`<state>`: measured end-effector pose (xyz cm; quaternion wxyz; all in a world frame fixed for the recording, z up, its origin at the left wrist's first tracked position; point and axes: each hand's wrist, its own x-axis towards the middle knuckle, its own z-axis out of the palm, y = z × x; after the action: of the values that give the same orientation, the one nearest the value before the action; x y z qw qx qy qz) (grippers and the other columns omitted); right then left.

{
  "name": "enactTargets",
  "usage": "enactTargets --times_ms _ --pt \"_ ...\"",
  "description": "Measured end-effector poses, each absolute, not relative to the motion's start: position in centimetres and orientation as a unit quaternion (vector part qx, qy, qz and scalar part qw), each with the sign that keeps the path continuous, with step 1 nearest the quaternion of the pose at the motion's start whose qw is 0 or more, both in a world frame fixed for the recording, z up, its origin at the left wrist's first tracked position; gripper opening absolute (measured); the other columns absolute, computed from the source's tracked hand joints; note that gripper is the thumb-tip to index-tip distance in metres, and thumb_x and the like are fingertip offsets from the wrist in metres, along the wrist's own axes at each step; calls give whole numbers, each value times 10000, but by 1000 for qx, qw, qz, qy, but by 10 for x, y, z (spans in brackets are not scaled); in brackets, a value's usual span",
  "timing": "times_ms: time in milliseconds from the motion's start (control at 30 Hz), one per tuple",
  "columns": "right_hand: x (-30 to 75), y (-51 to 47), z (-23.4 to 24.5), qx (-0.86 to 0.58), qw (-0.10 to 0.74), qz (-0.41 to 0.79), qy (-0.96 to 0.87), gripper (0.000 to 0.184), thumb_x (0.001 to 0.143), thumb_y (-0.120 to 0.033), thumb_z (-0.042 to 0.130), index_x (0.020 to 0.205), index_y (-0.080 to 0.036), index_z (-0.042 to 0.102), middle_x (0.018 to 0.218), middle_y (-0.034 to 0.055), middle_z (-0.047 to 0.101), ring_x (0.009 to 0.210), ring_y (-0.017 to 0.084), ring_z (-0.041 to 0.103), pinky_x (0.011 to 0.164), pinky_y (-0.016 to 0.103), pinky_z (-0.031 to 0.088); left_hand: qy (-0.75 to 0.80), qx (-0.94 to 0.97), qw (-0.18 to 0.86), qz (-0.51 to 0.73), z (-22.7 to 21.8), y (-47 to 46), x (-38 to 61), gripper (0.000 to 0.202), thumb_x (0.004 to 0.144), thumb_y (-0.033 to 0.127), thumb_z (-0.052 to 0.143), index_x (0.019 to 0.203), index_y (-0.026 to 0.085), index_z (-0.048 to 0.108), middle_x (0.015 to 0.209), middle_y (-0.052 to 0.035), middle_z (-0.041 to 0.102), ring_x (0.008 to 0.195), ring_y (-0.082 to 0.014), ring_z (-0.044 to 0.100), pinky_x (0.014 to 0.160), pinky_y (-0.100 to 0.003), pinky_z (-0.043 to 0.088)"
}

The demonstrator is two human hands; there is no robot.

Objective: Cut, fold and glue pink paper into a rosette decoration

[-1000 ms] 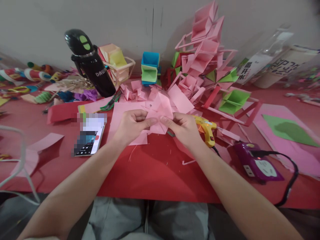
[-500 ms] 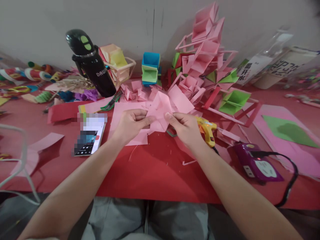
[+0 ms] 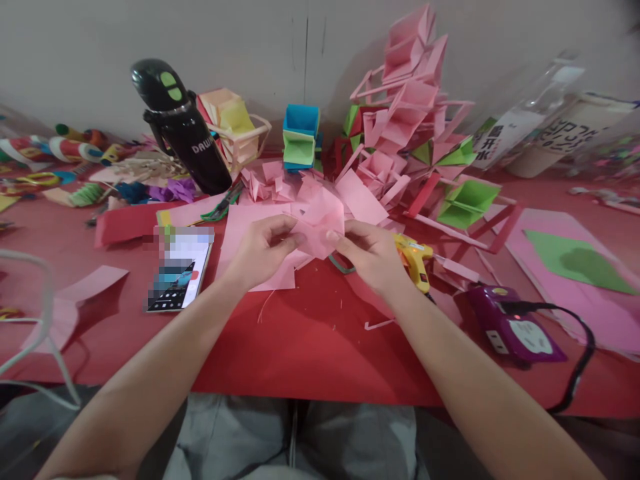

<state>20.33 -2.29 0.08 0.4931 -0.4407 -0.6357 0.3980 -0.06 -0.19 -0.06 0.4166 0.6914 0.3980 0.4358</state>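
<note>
Head view: my left grip (image 3: 263,250) and right grip (image 3: 373,253) pinch the folded paper (image 3: 323,217) between them, over the tabletop (image 3: 300,353). Uneven pulling could crease or tear it; a rightward slip of my right grip could knock the glue gun (image 3: 415,253) beside it.

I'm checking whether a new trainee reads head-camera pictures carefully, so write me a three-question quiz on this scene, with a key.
1. What do the left hand and the right hand hold between them?
2. True or false: the yellow glue gun lies nearer to the right hand than to the left.
3. What colour is the paper beneath the green sheet on the right? A) blue B) pink C) yellow

Key:
1. A piece of folded pink paper.
2. True.
3. B.
</note>
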Motion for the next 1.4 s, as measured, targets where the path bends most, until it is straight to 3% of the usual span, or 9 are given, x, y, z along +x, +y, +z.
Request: enactTargets --times_ms 133,267,400,600,733,933,1033,1200,1400 --pt "202 -26 1 -401 503 303 -703 175 878 -394 688 852 -231 747 945 46 722 890 190 661 825 340 524 435 700 337 456 0 -1 -1 104 857 275 677 883 199 741 906 -42 740 782 -154 644 712 -271 503" --pt "203 -25 -3 -372 501 204 -754 89 882 -290 690 924 -246 755 1050 61 707 987 200 666 887 367 533 415 677 377 477 3 -2 -1 129 845 241 674 940 194 747 961 -58 754 811 -165 673 735 -283 533" --pt "204 -26 -3 -350 483 168 -785 168 891 -307 688 1042 -262 746 1094 68 698 1035 205 659 920 396 531 407 668 391 485 8 -5 -1 149 806 142 640 885 176 761 993 -69 758 975 -195 685 907 -325 535" --pt "204 -26 1 -344 458 161 -804 183 906 -353 676 1044 -261 751 1102 72 701 1040 214 659 917 400 534 390 571 513 509 7 -5 -3 209 838 224 581 823 166 782 1193 -105 718 1087 -258 671 910 -383 561" --pt "206 -24 0 -332 431 135 -828 205 913 -358 666 1060 -245 753 1101 83 693 1041 218 648 933 411 524 425 593 474 493 3 -3 -2 135 772 197 685 867 166 776 1293 -107 675 1203 -277 616 937 -391 554" --pt "204 -26 -1 -348 427 110 -827 236 920 -359 657 1123 -260 727 1101 74 697 1046 221 640 932 410 516 414 555 523 497 2 -1 -2 396 709 121 730 1099 160 673 1182 -106 703 1058 -218 669 885 -362 570" --pt "202 -28 -2 -353 437 95 -822 222 942 -338 628 1128 -251 714 1086 68 706 1030 213 641 930 396 507 410 517 565 496 5 -3 -1 507 704 136 770 1180 158 599 1037 -95 726 901 -192 704 808 -351 588" --pt "199 -29 -4 -374 454 62 -806 258 962 -282 589 1200 -262 687 1089 63 708 1037 215 635 918 396 496 404 501 586 492 4 -6 3 433 708 176 796 1113 137 646 868 -64 734 786 -167 708 788 -334 585" --pt "192 -29 -7 -407 500 50 -763 144 932 -242 606 1002 -246 731 942 56 721 907 202 656 838 385 513 395 500 605 477 2 -12 12 322 720 223 796 1022 158 704 867 -52 741 776 -156 702 777 -320 589"
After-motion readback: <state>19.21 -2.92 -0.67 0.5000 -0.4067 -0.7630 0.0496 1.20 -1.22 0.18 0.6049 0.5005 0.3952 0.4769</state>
